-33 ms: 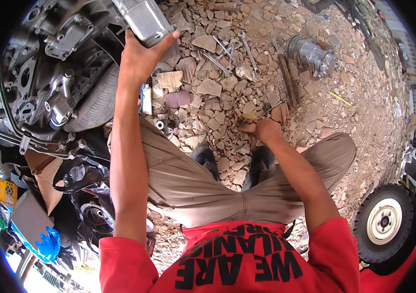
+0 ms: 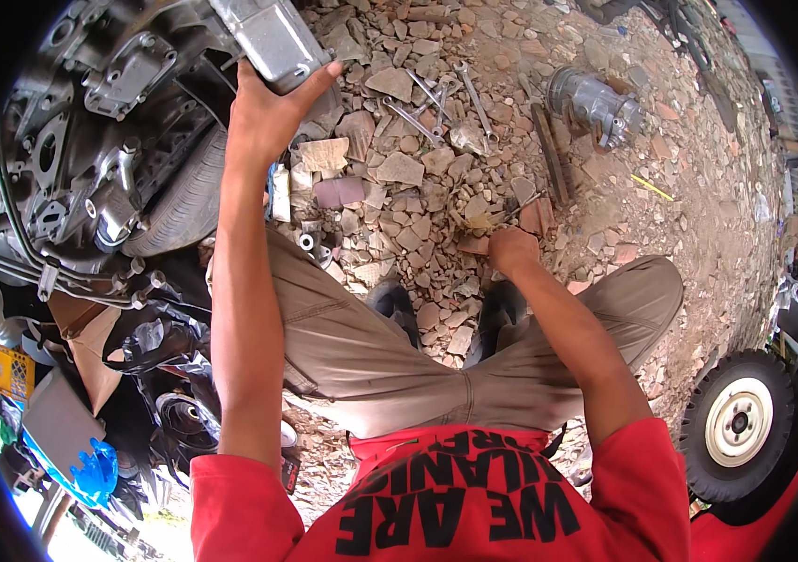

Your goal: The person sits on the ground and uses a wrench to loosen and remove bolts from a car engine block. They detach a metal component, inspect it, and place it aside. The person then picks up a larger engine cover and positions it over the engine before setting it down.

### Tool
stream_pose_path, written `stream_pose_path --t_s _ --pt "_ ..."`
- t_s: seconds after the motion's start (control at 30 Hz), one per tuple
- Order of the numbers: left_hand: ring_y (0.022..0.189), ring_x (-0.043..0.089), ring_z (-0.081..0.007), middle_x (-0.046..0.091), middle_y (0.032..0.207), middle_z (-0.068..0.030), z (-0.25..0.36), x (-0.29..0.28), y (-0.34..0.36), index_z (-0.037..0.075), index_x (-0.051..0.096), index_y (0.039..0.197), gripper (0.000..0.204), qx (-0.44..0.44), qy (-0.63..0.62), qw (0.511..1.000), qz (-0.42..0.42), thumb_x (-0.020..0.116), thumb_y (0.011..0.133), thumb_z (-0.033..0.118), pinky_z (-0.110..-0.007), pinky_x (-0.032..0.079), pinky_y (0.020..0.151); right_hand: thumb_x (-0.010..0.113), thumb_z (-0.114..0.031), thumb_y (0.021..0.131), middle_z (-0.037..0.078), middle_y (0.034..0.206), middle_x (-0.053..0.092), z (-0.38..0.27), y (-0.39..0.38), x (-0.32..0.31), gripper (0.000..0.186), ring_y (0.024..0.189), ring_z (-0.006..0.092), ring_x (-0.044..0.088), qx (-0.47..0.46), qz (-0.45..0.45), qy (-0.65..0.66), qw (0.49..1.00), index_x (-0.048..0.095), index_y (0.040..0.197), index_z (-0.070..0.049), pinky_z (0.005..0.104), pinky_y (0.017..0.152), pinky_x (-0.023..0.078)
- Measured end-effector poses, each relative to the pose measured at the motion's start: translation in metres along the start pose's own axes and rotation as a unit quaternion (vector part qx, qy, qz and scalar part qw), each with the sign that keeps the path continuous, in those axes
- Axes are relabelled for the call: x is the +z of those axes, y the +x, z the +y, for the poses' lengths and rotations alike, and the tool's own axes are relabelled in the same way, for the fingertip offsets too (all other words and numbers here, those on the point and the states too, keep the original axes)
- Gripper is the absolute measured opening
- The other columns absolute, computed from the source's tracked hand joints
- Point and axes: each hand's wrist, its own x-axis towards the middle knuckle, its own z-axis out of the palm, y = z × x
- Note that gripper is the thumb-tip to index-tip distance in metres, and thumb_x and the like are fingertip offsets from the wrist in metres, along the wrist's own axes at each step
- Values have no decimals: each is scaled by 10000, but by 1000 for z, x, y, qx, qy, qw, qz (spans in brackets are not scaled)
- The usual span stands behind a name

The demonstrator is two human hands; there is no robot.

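Observation:
My left hand [image 2: 270, 110] grips the lower end of a silver rectangular metal housing [image 2: 270, 42] at the top left, thumb spread along its edge. Dark engine parts [image 2: 52, 159] lie just left of it, with a tire [image 2: 179, 201] beside them. My right hand [image 2: 511, 251] is down at the rubble between and beyond my boots [image 2: 502, 309], fingers curled; what they hold is unclear, though a thin dark rod shows just past them. Several wrenches [image 2: 476, 98] lie on the stones above, near a long rusty bar [image 2: 551, 150].
A cylindrical metal part [image 2: 596, 103] lies on the rubble ground [image 2: 680, 215] at upper right. A spare wheel [image 2: 736, 421] stands at lower right by red bodywork. A yellow crate [image 2: 1, 361], cardboard [image 2: 85, 328], black plastic and blue items crowd the left side. A thin yellow strip [image 2: 652, 187] lies to the right.

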Motion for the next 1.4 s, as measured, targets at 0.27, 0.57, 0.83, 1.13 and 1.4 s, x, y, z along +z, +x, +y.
stream_pose_path --t_s 0.27,0.57,0.83,1.13,1.4 --pt "1076 657 -337 645 1147 -286 3 -3 -2 -140 420 1320 1051 -3 -13 1000 -14 827 668 578 -378 494 953 616 -152 852 164 1116 698 44 10 18 252 1055 321 675 73 93 102 988 731 1058 -65 418 823 570" --pt "1054 665 -329 658 1121 -272 10 -4 -4 -153 451 1276 1007 9 -14 1000 -16 827 680 567 -380 501 937 587 -56 855 172 1147 614 99 37 -1 236 1062 369 627 53 348 164 922 620 1087 -29 461 857 546" --pt "1051 661 -297 659 1129 -248 4 -6 -4 -138 474 1266 991 2 4 1000 -13 829 676 575 -363 491 944 597 -6 822 186 1171 552 81 52 -5 303 1112 351 588 -31 331 136 933 563 1124 0 444 880 545" --pt "1095 641 -316 639 1170 -270 16 -5 -15 -125 494 1273 957 -2 79 997 8 762 731 616 -386 471 965 604 1 825 202 1171 589 101 75 -20 167 1020 342 662 -122 279 32 952 658 981 29 409 817 574" --pt "1124 635 -309 661 1190 -211 81 -18 -88 -75 471 1372 787 -77 234 956 -158 656 885 515 -383 470 962 618 -23 841 263 1184 574 100 55 -47 207 1000 350 681 -185 194 -58 962 638 1025 69 389 793 585"
